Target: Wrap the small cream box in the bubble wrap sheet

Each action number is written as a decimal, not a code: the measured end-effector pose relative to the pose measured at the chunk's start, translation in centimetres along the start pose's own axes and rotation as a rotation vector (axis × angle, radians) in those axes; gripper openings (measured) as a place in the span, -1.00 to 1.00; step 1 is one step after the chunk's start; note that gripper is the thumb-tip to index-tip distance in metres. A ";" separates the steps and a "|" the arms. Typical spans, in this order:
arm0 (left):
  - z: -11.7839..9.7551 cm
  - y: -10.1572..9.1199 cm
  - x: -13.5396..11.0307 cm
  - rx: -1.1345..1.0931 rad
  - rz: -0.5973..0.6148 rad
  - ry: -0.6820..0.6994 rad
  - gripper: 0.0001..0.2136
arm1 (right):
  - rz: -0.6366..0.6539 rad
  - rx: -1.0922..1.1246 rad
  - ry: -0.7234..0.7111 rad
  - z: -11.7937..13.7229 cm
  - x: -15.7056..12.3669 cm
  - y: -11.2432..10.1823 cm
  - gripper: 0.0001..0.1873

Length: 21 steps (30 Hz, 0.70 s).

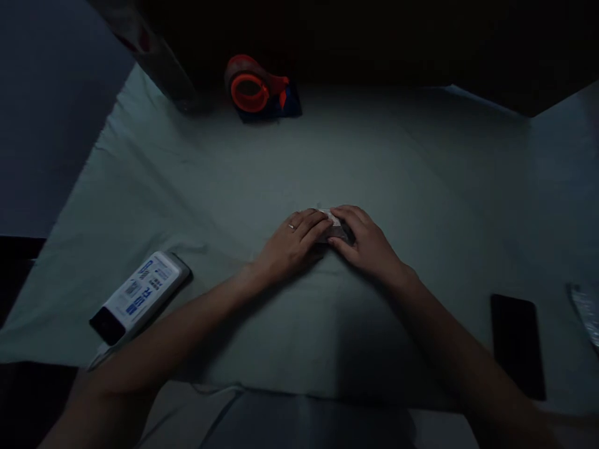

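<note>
Between my hands, on the cloth near the middle, lies a small packet (pixel 333 232) in what looks like clear or greyish plastic wrap, with something dark at its right end. Its contents cannot be made out. My left hand (pixel 299 240) wears a ring and has its fingers bent over the packet's left side. At the right end, my right hand (pixel 362 240) grips the packet between thumb and fingers. Both hands partly cover it.
An orange-red tape dispenser (pixel 253 90) with a blue base stands at the back. A white device with blue print (pixel 143 293) and a cable lies at left. On the right are a black phone (pixel 517 343) and a silvery packet (pixel 587 312). A dark panel (pixel 350 43) borders the green cloth (pixel 421 162).
</note>
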<state>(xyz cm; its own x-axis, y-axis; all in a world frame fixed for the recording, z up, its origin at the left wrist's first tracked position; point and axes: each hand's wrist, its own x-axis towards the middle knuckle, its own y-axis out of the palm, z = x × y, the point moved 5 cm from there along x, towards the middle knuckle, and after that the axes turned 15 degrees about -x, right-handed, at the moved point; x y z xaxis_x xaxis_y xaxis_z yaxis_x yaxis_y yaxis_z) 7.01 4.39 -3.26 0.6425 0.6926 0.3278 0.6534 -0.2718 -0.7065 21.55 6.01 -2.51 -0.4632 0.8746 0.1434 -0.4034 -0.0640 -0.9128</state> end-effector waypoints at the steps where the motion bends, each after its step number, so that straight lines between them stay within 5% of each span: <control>1: 0.2 0.1 0.2 0.005 -0.010 -0.004 -0.59 | 0.009 0.000 0.009 -0.1 0.2 0.0 -0.53; 13: 5.9 -1.9 4.3 -0.273 0.022 -0.217 -0.34 | -0.081 0.109 0.051 -1.8 3.6 0.7 -0.55; 16: 5.5 -1.9 3.8 -0.294 -0.039 -0.168 -0.22 | -0.053 0.237 0.177 -2.3 4.3 0.5 -0.62; 21: 3.2 -1.9 1.8 -0.352 -0.147 -0.158 -0.37 | 0.072 0.502 0.432 -2.4 3.5 0.5 -0.67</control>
<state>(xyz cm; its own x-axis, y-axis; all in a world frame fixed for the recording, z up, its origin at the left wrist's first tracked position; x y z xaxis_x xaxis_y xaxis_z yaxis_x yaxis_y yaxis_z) 5.63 8.26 -3.37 0.4807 0.8278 0.2893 0.8483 -0.3556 -0.3923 21.64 10.22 -3.40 -0.1870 0.9671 -0.1727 -0.7503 -0.2541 -0.6103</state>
